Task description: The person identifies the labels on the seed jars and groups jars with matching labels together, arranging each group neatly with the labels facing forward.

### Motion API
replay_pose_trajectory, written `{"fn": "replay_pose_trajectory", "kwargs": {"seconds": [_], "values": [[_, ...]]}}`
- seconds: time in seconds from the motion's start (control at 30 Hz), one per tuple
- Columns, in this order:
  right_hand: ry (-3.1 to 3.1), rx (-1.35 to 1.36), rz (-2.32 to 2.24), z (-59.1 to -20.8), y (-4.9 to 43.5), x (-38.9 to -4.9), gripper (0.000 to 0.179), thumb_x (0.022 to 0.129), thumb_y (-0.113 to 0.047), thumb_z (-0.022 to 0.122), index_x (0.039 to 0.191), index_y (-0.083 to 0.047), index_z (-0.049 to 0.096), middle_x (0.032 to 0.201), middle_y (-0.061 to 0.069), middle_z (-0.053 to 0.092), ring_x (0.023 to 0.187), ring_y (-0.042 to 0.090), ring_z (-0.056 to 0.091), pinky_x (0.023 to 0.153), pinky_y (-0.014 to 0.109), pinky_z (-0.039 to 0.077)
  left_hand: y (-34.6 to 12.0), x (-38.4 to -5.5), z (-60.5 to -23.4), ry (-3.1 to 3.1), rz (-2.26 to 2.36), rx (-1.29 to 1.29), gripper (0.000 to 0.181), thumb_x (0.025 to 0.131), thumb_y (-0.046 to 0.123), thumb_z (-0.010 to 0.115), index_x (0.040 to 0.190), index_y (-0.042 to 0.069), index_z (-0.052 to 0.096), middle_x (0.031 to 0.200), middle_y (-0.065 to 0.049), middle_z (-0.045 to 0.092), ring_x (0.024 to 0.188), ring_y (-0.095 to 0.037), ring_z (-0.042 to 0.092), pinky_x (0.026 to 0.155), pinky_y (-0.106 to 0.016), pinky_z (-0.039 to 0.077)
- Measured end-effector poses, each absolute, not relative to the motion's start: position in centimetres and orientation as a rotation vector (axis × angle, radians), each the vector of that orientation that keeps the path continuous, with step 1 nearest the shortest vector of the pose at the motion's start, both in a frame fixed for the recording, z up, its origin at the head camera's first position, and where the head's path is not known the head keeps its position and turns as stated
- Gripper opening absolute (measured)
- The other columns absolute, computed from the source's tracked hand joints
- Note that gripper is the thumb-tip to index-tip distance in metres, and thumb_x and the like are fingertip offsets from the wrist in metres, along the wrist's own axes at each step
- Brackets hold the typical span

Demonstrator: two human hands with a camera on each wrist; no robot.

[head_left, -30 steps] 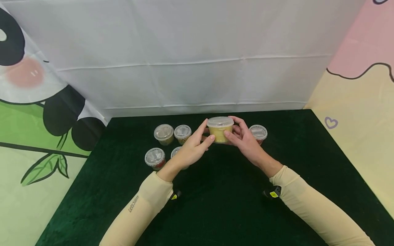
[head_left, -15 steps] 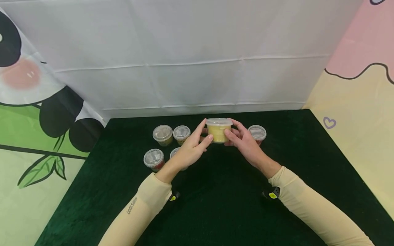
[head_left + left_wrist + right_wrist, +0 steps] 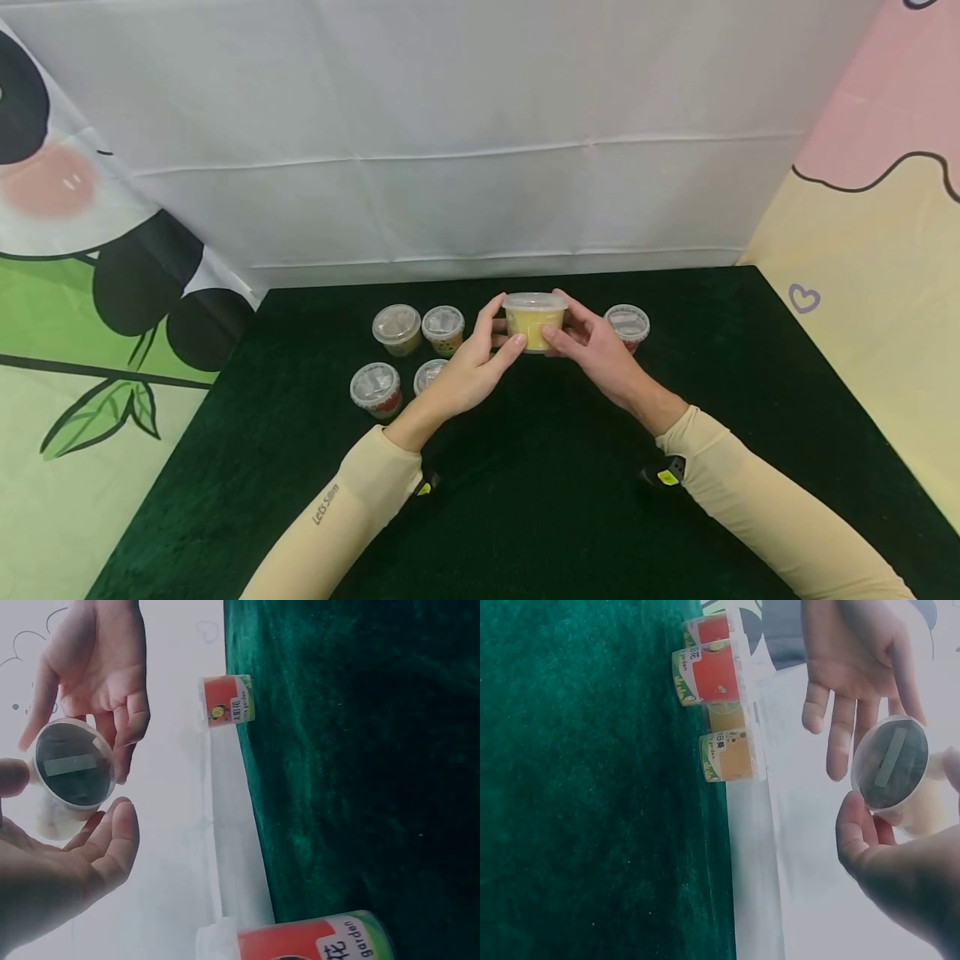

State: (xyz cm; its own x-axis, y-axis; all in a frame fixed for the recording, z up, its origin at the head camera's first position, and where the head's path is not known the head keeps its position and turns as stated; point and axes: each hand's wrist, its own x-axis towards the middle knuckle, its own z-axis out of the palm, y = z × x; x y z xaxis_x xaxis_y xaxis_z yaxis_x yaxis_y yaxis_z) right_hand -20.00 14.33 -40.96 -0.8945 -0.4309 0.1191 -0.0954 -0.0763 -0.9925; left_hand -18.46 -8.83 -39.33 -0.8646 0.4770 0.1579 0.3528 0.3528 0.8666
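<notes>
In the head view, a round plastic cup [image 3: 534,321] with a clear lid and yellow label is raised above the back of the table. My left hand [image 3: 476,362] grips its left side, thumb at the lower front. From the right, my right hand [image 3: 596,346] holds it the same way, its thumb near the left one. Both wrist views look up at the cup's dark base [image 3: 75,769], which carries a pale strip. The fingers behind the cup are partly hidden in the head view.
Several lidded cups stand to the left: two at the back [image 3: 397,325], two in front, the inner one [image 3: 430,373] partly behind my left arm. Another cup [image 3: 628,323] with a red label stands beyond my right hand. Dark green cloth [image 3: 540,500] covers the table; a white curtain [image 3: 480,208] hangs behind.
The cup has stayed almost in place between both hands, tilting slightly. Both thumbs have shifted a little lower on its front, closer to each other. The other cups have not moved.
</notes>
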Motion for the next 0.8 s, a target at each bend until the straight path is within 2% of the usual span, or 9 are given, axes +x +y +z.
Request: {"fn": "replay_pose_trajectory", "kwargs": {"seconds": [0.2,0.33,0.47,0.63,0.8], "values": [[1.787,-0.591,-2.123,-41.11,14.59,-20.1,0.067,0.109,-0.021,0.048,0.164,-0.015,0.011,0.155,0.019,0.035,0.129,0.026,0.05,0.102,0.033,0.05,-8.78,-18.45,-39.83,2.449,1.589,0.776,0.068,0.109,0.035,0.046,0.161,0.023,0.003,0.143,-0.017,0.046,0.124,-0.026,0.056,0.103,-0.048,0.048],[1.72,-0.645,-2.129,-40.9,14.65,-20.0,0.067,0.109,-0.023,0.047,0.164,-0.015,0.01,0.16,0.017,0.03,0.139,0.027,0.041,0.109,0.034,0.043,-8.6,-18.39,-39.92,2.476,1.633,0.81,0.072,0.107,0.036,0.05,0.161,0.025,0.004,0.14,-0.014,0.048,0.118,-0.023,0.057,0.092,-0.044,0.054],[1.714,-0.647,-2.106,-40.56,14.64,-19.81,0.069,0.108,-0.024,0.05,0.164,-0.016,0.011,0.16,0.014,0.028,0.145,0.028,0.032,0.116,0.036,0.034,-8.31,-18.3,-40.03,2.506,1.634,0.859,0.078,0.105,0.036,0.056,0.161,0.024,0.004,0.138,-0.013,0.045,0.114,-0.022,0.053,0.081,-0.043,0.053],[1.716,-0.576,-2.099,-40.37,14.74,-19.68,0.067,0.108,-0.024,0.051,0.163,-0.014,0.015,0.156,0.015,0.031,0.141,0.029,0.036,0.116,0.037,0.034,-8.19,-18.26,-40.12,2.502,1.623,0.881,0.081,0.103,0.04,0.058,0.161,0.025,0.004,0.139,-0.012,0.043,0.115,-0.022,0.05,0.083,-0.047,0.052],[1.637,-0.602,-2.128,-40.47,14.99,-19.71,0.066,0.109,-0.026,0.048,0.163,-0.012,0.012,0.159,0.015,0.029,0.141,0.026,0.035,0.116,0.033,0.034,-8.2,-18.28,-40.02,2.491,1.647,0.902,0.082,0.102,0.045,0.059,0.161,0.028,0.005,0.139,-0.012,0.043,0.115,-0.023,0.051,0.084,-0.049,0.053]]}}
